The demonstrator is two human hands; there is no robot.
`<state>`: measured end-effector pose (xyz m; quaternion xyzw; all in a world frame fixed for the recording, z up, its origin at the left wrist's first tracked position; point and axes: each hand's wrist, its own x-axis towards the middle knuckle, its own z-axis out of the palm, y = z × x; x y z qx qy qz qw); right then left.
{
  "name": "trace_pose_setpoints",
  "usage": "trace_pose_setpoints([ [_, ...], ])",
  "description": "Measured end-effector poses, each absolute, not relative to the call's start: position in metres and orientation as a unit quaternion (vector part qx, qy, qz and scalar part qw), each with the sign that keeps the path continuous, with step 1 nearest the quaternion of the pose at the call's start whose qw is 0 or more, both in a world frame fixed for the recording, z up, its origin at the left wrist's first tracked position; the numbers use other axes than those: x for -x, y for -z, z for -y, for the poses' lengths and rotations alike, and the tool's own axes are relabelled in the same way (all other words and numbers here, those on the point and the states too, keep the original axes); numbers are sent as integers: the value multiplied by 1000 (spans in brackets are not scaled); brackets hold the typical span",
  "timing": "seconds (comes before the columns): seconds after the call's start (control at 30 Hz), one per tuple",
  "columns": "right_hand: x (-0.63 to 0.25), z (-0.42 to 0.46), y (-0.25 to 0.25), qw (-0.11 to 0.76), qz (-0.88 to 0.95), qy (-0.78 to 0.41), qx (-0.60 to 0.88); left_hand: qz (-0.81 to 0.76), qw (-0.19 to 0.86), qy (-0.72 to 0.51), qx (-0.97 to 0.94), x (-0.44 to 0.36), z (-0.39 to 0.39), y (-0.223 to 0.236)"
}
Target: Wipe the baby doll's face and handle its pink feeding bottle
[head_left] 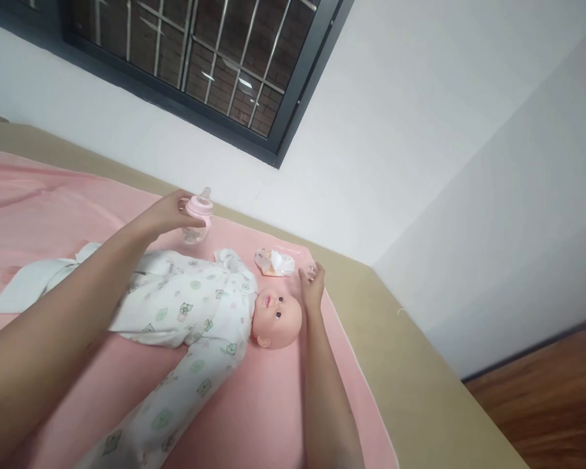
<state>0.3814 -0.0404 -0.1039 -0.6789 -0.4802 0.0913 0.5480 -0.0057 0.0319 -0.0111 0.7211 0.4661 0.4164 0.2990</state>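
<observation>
My left hand (176, 213) is closed around a small clear baby bottle (195, 233) with a pink collar. Its teat is uncovered and points up. Beyond the doll's head, my right hand (313, 286) has its thumb and fingers curled around a small clear object (312, 271) that looks like a bottle cap, though it is partly hidden. A baby doll (185, 299) in white printed clothes lies face up between my arms, its head toward the right. Left of my right hand is a crumpled white-and-orange packet (273, 262), apart from the fingers.
A pink sheet (268, 404) lies under the doll on a beige surface (410, 365). White cloth (24, 286) is by the doll's legs at the left. Behind stand a white wall (371, 130) and a barred window with a dark frame (278, 140). Wooden flooring (551, 384) shows at lower right.
</observation>
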Motion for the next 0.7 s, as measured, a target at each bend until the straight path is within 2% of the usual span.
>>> trace_pose_setpoints([
  [0.2, -326, 70, 26, 630, 542, -123, 543, -406, 324, -364, -773, -43, 13, -16],
  [0.33, -276, 104, -6, 622, 624, -188, 433, -352, 286, -310, -836, -59, 44, -23],
  [0.6, -245, 127, -12, 566, 673, -183, 440, -344, 269, -257, -862, -65, 69, -28],
  [0.7, -244, 126, -9, 538, 680, -216, 450, -348, 263, -258, -862, -66, 70, -27],
])
